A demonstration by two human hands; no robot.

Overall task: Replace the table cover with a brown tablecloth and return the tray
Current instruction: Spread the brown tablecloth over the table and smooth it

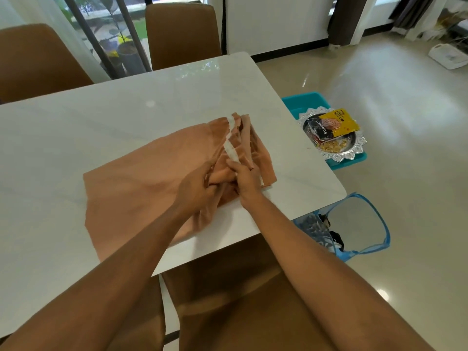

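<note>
Dining area, glossy pale floor; white marble-look table (126, 117) with rounded corner, surface bare apart from one cloth. Item: brown tablecloth (141, 173), folded, lying on the near right part of the table, its near edge close to the table's rim; far end bunched into loose pleats with a pale strip (231, 145) running along them. Left hand (196, 188) – fingers curled and closed on a gathered fold of the cloth at its right side. Right hand (247, 178) – just beside the left, fingers closed, pinching the same bunched fold near the lower end of the pale strip; the two hands almost touching. Both forearms bare, reaching in from the near edge. Item: silver tray (352, 150) with scalloped rim, off the table to the right, resting on a teal bin (307, 101) on the floor; it holds a yellow packet (340, 122), a dark packet marked "ALMONDS" (320, 127) and loose nuts (331, 146). Item: blue mesh basket (364, 224) on the floor beside the table's near right corner, dark fabric inside. Brown chairs: two at the far side (182, 34), one near (240, 300) under the arms
</note>
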